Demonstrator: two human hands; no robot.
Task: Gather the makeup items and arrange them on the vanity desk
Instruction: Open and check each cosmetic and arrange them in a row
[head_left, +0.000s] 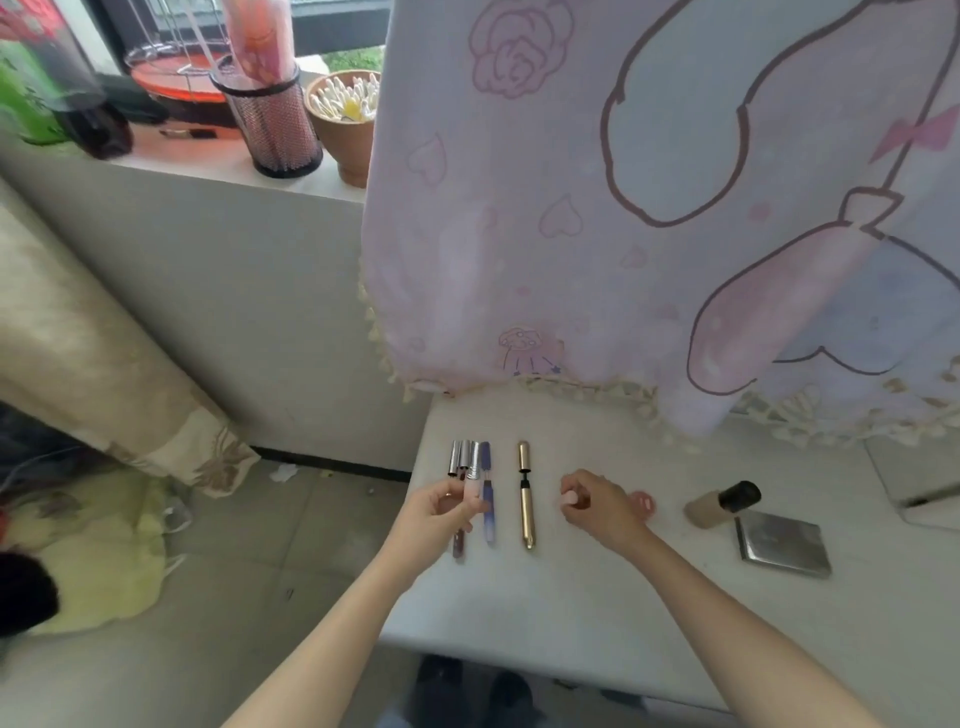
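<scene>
On the white vanity desk (597, 597), several slim makeup tubes lie side by side near the left edge: silver-capped ones (456, 457), a blue-purple tube (487, 491) and, a little apart, a gold tube (526, 512). My left hand (436, 514) pinches a pale pink tube with a silver cap (471, 480) in that row. My right hand (597, 506) is curled just right of the gold tube, with a small pale pink item (569, 498) at its fingertips. A small red round item (644, 503) lies behind it.
A beige bottle with a black cap (719, 505) lies on its side beside a silver compact (784, 543) at the right. A pink cartoon cloth (623, 234) hangs over the desk's back. A mirror edge (914, 478) is far right. The sill holds a mesh cup (280, 130) and a swab pot (345, 119).
</scene>
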